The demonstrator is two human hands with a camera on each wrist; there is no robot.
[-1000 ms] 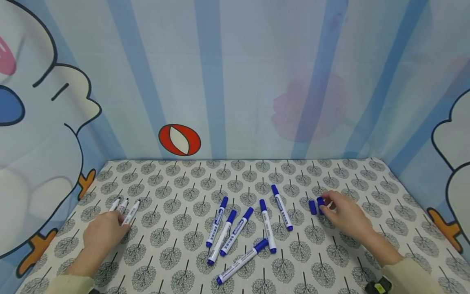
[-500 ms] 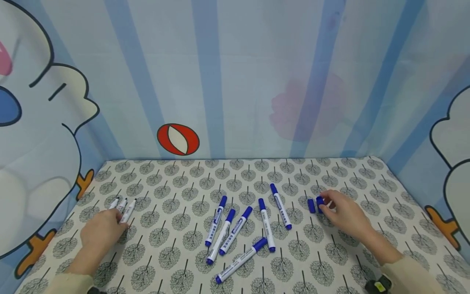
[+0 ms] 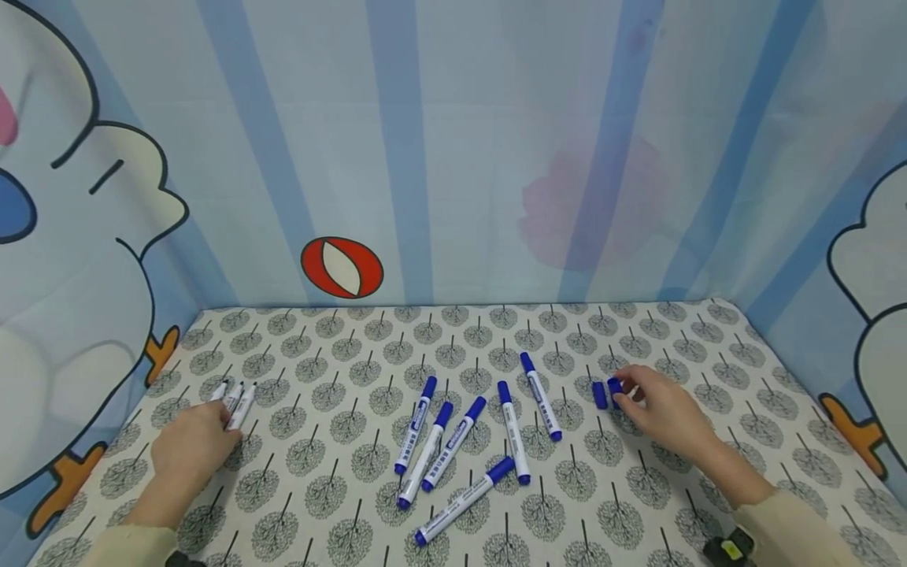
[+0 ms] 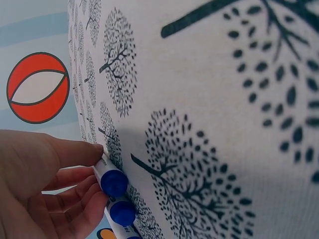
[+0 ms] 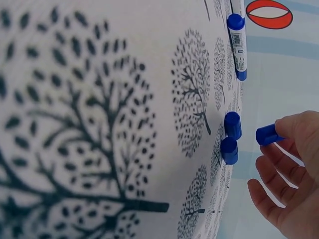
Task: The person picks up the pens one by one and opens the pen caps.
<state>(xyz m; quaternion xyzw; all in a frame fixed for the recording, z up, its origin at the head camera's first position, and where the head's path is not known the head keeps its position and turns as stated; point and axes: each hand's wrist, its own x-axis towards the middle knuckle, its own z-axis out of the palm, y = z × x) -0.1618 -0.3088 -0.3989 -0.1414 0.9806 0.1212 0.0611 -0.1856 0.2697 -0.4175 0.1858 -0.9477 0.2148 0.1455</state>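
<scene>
At right — right hand [image 3: 662,408] pinches a blue cap [image 5: 268,135], other fingers spread | keep it clear of two loose caps [image 5: 230,151] nearby | far left — left hand [image 3: 191,447] pinches an uncapped marker [image 3: 243,406]; light pressure should prevent rolling

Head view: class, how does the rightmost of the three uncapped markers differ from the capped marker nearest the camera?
The uncapped marker shows a bare dark tip; the capped marker has a blue cap over that end. The left hand pinches the uncapped marker, while no hand touches the capped marker. The uncapped marker points more nearly away from the camera; the capped marker slants further right. Both are white with blue rear ends.
</scene>
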